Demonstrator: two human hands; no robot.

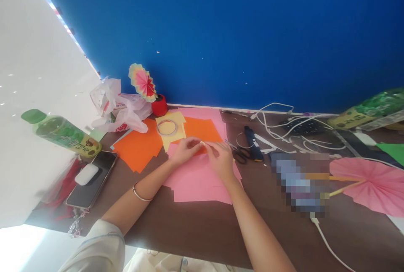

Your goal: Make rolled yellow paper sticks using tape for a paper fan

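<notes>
My left hand and my right hand meet over the paper in the middle of the table. Both are closed in a pinch around a small pale yellow piece, too small to name surely; the fingers hide most of it. Below them lie pink paper sheets and an orange sheet. Just beyond my left hand, a thin round bangle rests on pale yellow paper. Black-handled scissors lie to the right of my right hand.
At left are a green-capped bottle, a phone with a white case, and a plastic bag. A paper fan stands by a red roll. White cables and a pink fan are right.
</notes>
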